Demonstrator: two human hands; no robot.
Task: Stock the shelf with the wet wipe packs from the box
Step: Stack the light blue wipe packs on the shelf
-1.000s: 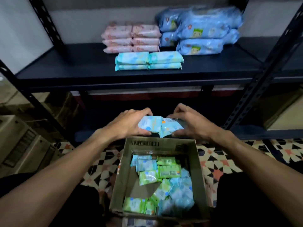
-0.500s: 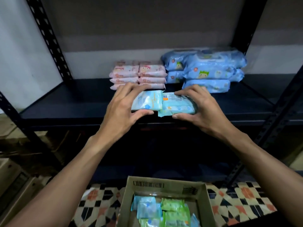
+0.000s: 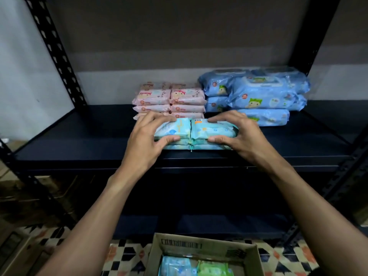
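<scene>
Now the shelf (image 3: 79, 140) had gained a layer. A second ago you held the two pale-blue packs (image 3: 191, 129) just above the box (image 3: 207, 248); you had since carried them up and set them side by side on the matching stack (image 3: 199, 146) at the shelf's front edge, just ahead of the pink packs (image 3: 171, 100). More packs lay in the box, so stocking looked unfinished. Your left hand (image 3: 146, 136) and right hand (image 3: 241, 134) each grasped a pack, thumb in front, fingers on top.
</scene>
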